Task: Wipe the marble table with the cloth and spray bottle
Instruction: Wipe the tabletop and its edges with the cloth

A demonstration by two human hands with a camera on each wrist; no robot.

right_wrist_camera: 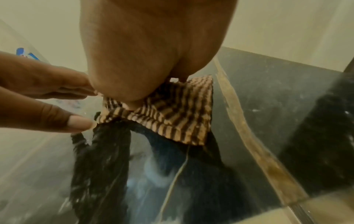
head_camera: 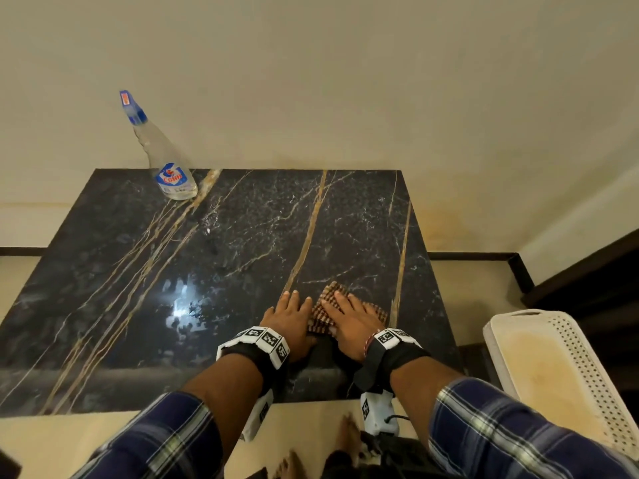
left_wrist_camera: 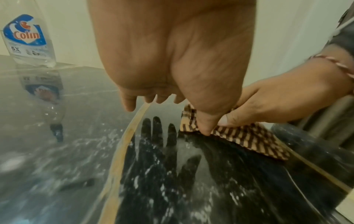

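The black marble table (head_camera: 242,236) has gold veins and wet smears. A brown-and-tan checked cloth (head_camera: 332,291) lies crumpled near its front right. My right hand (head_camera: 347,314) presses flat on the cloth (right_wrist_camera: 172,118) with straight fingers. Just left of it, my left hand (head_camera: 294,311) lies flat on the marble, and its thumb touches the edge of the cloth (left_wrist_camera: 249,141). The clear spray bottle (head_camera: 166,160) with a blue nozzle stands upright at the far left corner, an arm's length from both hands, and shows again in the left wrist view (left_wrist_camera: 28,42).
A white perforated plastic basket (head_camera: 553,368) stands on the floor right of the table. A cream wall runs behind the table's far edge. Bare feet show on the floor below the near edge (head_camera: 345,433). A dark skirting runs along the wall at right.
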